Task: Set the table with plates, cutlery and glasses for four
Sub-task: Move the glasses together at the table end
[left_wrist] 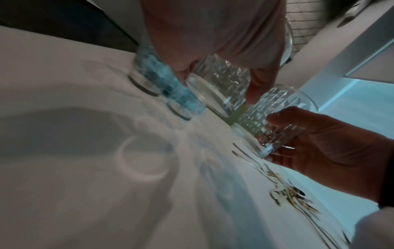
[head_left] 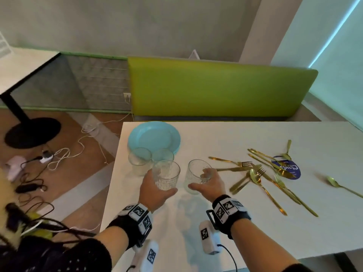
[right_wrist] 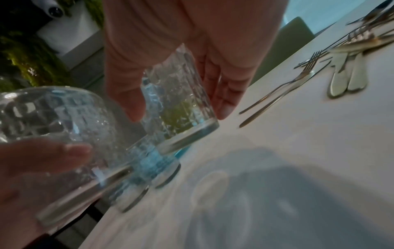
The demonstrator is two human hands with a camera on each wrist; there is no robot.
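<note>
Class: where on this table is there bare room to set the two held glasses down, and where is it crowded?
Bare: the table's near part. Crowded: the gold cutlery heap rightward; two standing glasses by the blue plates.

Both forearms reach forward over the table, each wrist wearing a black band with coded markers. The left hand (head_left: 155, 190) curls its fingers and thumb around a glass (head_left: 166, 176). The right hand (head_left: 209, 183) grips another glass (head_left: 198, 173) the same way.
</note>
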